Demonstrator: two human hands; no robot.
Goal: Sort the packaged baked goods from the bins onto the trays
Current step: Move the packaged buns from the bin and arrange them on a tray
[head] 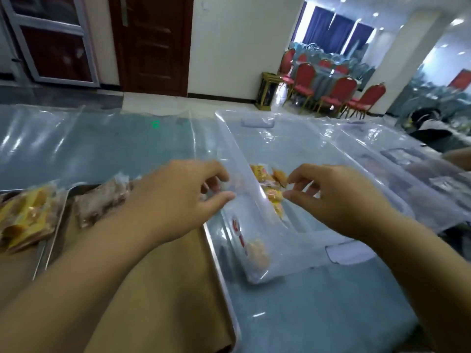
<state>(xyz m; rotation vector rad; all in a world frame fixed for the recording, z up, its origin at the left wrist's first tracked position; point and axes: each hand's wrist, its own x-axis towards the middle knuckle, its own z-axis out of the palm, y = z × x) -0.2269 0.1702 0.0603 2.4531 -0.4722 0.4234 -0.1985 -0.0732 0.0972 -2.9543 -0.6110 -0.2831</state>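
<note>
Left grip (175, 197) curled at the clear bin's (244, 156) left wall; couldn't tell if it held anything. Right grip (339, 200) was loose and empty over yellow packets (274, 193) in the bin, mid-bench (114, 146) beside the tray (224, 276).

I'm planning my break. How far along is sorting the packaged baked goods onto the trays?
Done: yellow packets lie on the far-left metal tray, brownish packets on the brown-paper-lined metal tray. In hand: the left hand and right hand reach at the clear plastic bin; whether either grips anything is unclear. Left: several yellow-wrapped packets sit in that bin.
</note>
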